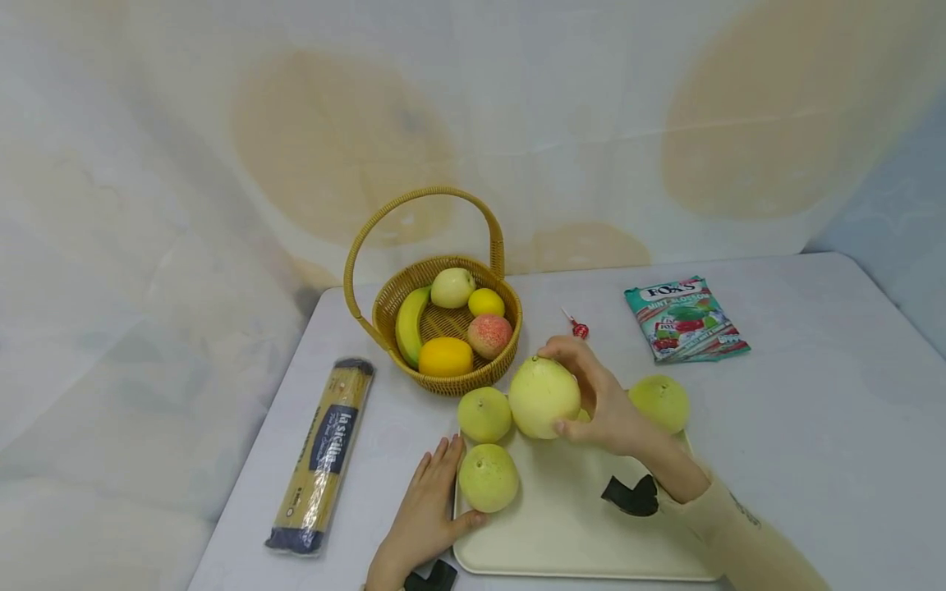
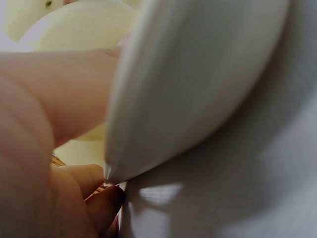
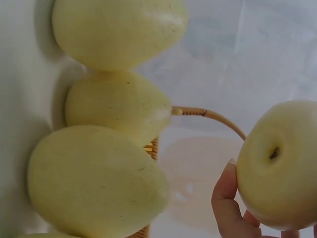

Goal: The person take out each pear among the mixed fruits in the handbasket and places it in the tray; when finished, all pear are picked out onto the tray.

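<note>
My right hand (image 1: 608, 409) grips a pale yellow-green melon (image 1: 544, 398), thumb and fingers around its side, above the cream tray (image 1: 576, 533). In the right wrist view the held melon (image 3: 285, 168) shows its dark stem scar, apart from several others. My left hand (image 1: 427, 515) lies along the tray's left edge with its fingers stretched out, its thumb over the rim. Beside those fingers sits a front melon (image 1: 489, 478), with another melon (image 1: 484, 414) behind it. A further melon (image 1: 660, 402) is at the tray's back right, partly covered by my right hand.
A handled wicker basket (image 1: 510, 345) behind the tray holds a banana, a peach and other fruit. Left of the tray lies a pack of spaghetti (image 1: 321, 460). A red lollipop (image 1: 580, 330) and a green candy bag (image 1: 687, 320) lie toward the back right.
</note>
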Demonstrator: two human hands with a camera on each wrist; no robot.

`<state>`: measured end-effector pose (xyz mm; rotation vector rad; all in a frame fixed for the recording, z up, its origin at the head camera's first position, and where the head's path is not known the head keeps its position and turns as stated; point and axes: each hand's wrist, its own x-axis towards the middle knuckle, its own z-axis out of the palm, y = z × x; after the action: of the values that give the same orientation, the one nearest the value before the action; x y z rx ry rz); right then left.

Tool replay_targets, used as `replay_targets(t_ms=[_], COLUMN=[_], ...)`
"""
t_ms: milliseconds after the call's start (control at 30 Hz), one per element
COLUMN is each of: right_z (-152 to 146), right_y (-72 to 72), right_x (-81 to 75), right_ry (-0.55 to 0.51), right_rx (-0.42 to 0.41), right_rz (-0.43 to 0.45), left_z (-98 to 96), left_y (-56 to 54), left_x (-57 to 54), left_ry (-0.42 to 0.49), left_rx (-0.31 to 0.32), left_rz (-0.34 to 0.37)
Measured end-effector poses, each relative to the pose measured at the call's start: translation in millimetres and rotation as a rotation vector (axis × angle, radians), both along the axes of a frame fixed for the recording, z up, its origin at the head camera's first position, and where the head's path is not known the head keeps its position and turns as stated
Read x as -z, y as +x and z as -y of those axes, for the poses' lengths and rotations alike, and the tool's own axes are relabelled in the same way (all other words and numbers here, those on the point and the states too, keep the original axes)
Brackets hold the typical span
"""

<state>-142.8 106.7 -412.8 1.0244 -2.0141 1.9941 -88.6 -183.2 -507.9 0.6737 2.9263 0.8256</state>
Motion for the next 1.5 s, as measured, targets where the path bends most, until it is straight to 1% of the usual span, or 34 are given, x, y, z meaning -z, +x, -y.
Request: replay_targets(t_ms=[133,233,400,633,767,833,867,933,1033,1133,1233,1367,1500], right_z=[-3,-5,-4,-4,-5,-5,-5,-5,-4,-3,-1,1,3], right_y=[10.1,17.4,24.9,33.7,41.1,45.8,47.7,51.5,53.9,54.1,53.2,51.4,49.0], right_x=[4.0,8.8,18.5,29.2,37.7,42.2,44.9,48.4,50.0,48.8,47.1,46.8,49.4], right_ry=[0.018,0.037,0.012,-0.017,-0.011,0.010,0.026,0.070,0.159,0.259,0.336,0.365,0.338], right_rx=[-0.010,-0.016,-0.022,-0.022,-0.050,-0.073,-0.082,-0.091,-0.081,-0.064,-0.042,-0.019,-0.027], right_rz=[0.038,0.044,0.019,0.075,0.094,0.116,0.114,0.136,0.160,0.188,0.206,0.219,0.172], left_z=[-0.3,-0.5,-0.3,-0.7,-0.9,-0.9,-0.8,-0.8,-0.7,-0.5,-0.5,-0.5,-0.3], left_y=[-0.2,0.1,0.1,0.0,-0.6,-1.1,-1.3,-1.5,-1.2,-0.8,-0.4,-0.5,-0.7], left_x=[-0.2,-0.5,-1.1,-1.4,-2.0,-2.4,-2.6,-2.9,-2.8,-1.9,-1.1,-1.6,-3.4], left_ry=[-0.004,-0.001,-0.002,0.000,-0.002,-0.001,0.001,0.007,0.014,0.009,0.007,0.011,0.005], left_rx=[0.001,-0.002,-0.005,0.000,0.002,0.002,0.001,-0.001,-0.005,-0.006,-0.004,-0.003,0.000], left_rz=[0.008,0.019,0.023,0.026,0.039,0.043,0.045,0.050,0.050,0.043,0.036,0.036,0.034])
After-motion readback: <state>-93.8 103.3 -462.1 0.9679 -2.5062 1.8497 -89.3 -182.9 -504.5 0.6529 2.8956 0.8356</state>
